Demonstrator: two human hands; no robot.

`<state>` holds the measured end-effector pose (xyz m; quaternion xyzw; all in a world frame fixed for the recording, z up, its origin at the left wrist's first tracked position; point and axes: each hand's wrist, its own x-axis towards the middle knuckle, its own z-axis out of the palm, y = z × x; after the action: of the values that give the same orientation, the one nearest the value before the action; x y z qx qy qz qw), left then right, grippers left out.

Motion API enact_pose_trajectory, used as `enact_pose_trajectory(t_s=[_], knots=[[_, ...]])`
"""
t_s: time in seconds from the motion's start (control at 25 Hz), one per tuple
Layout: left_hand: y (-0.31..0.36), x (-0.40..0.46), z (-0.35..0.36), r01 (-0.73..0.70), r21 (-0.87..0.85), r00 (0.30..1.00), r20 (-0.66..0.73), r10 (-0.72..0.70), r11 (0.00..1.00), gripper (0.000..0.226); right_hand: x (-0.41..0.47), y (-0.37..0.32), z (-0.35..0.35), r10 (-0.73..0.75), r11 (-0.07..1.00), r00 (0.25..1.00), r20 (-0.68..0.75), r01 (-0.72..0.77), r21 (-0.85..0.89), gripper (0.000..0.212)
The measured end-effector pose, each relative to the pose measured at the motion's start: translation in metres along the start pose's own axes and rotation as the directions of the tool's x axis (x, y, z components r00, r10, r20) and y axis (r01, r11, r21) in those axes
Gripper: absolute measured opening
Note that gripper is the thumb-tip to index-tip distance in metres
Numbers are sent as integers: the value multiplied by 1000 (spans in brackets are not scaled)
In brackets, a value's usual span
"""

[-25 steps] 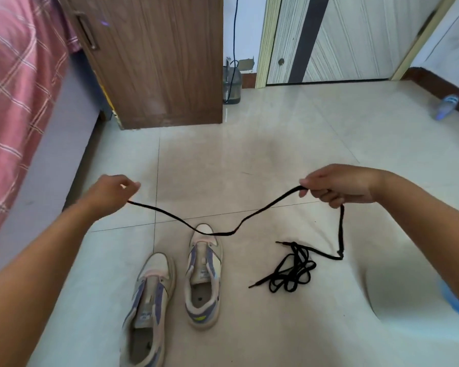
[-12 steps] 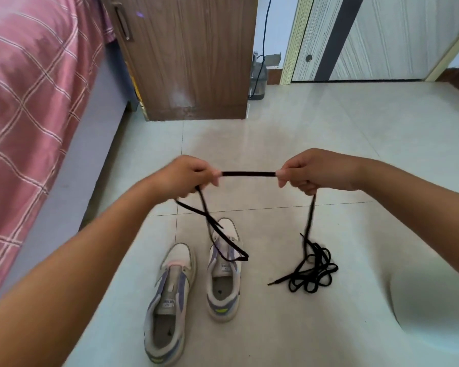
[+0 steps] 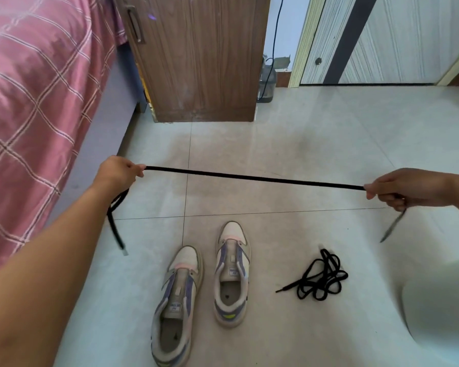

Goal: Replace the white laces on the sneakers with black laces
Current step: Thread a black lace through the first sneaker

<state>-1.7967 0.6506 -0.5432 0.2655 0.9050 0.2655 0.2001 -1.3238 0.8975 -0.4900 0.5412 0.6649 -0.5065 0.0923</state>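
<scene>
A lace stretched between the left hand and right hand, above two sneakers standing side by side on the floor; a bundled lace lay to their right.

The pale tiled floor carries two unlaced sneakers and a bundled black lace.

Home bedroom: bed, wardrobe.

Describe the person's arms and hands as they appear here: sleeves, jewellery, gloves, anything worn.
Both forearms are bare as far as the picture shows, with no sleeve in view on either. The left hand and the right hand wear no gloves. No watch, bracelet or ring shows on the wrists or on the fingers that can be seen. No markings are visible on either arm.
</scene>
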Motion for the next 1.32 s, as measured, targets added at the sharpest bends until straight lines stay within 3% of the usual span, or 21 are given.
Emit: enact_pose_trajectory(t_s=[0.12,0.2,0.28,0.36,0.44,0.48,0.52,0.56,0.64,0.68,0.72,0.8,0.92,1.04,1.12,1.24,1.32], knots=[[-2,16,-7,55,74,998,-45,-52,996,30,8,21,-17,146,988,989,5,-146,-58,28],[9,22,-8,45,88,997,-60,-40,995,34,18,24,-24,185,983,980,-69,-186,-12,21],[40,24,-14,-75,16,989,-124,76,997,34,32,6,-33,74,981,975,-211,-32,193,15],[80,22,-21,-226,-190,951,-254,175,955,29,41,-26,-36,-27,878,952,-306,169,448,26],[103,10,-13,-218,-367,951,-289,113,904,40,46,-50,-17,-74,784,950,-304,244,571,28],[100,2,3,-111,-412,975,-221,19,904,43,52,-53,5,-71,788,963,-261,215,577,26],[89,-11,26,50,-442,993,-70,-90,896,39,59,-50,36,-57,806,981,-186,155,571,24],[73,-27,56,240,-456,970,156,-189,857,32,67,-45,74,-40,818,995,-91,85,568,22],[43,-72,112,520,-408,787,570,-236,751,25,70,-32,158,-6,809,989,151,-83,582,19],[33,-94,133,534,-362,723,664,-190,764,24,67,-28,197,12,790,963,270,-175,588,23],[26,-112,150,470,-319,703,699,-130,823,24,63,-26,229,27,770,930,366,-253,586,29],[21,-138,167,247,-260,716,698,5,933,26,60,-24,270,16,737,896,444,-311,600,32],[17,-147,159,113,-227,747,661,68,967,30,66,-28,284,-13,733,940,341,-223,642,26],[-1,-145,138,191,-270,735,677,45,944,30,82,-41,266,38,755,984,173,-142,640,27],[-16,-144,124,191,-272,766,642,30,943,29,96,-63,246,27,789,997,69,-64,611,28],[-22,-129,103,163,-341,847,530,46,926,27,103,-120,205,-128,783,980,-149,193,592,29],[-12,-116,89,130,-443,923,381,55,887,26,85,-166,172,-327,723,887,-326,457,518,26]])
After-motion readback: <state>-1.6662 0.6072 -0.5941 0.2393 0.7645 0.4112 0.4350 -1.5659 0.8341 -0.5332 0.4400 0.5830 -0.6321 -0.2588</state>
